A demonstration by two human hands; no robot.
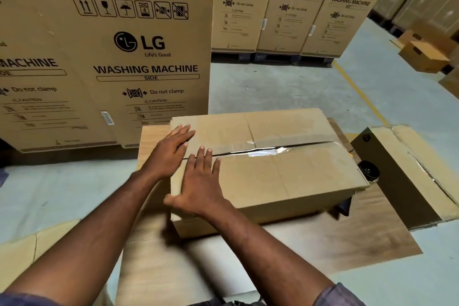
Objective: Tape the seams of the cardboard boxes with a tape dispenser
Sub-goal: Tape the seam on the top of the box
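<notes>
Pale grey floor [285, 87] with yellow line [360, 92] — stacked washing-machine cartons [149, 57] behind.

Behind the left hand [169, 154] and right hand [201, 186] both forearms [260, 243] are bare. Farther back, a dull blue-grey cloth right sleeve [340, 295] and a matching left sleeve [22, 300] cover the upper arms.

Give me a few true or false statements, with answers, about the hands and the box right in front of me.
1. The left hand and right hand lie flat on the cardboard box. True.
2. The right hand grips a tape dispenser. False: it holds nothing, and its fingers are straight on the box.
3. Shiny clear tape runs along the middle of the box top. True.
4. The tall boxes behind are printed "refrigerator". False: the washing machine boxes read "washing machine".
5. The box's top flaps stand wide open. False: they are folded shut.
</notes>
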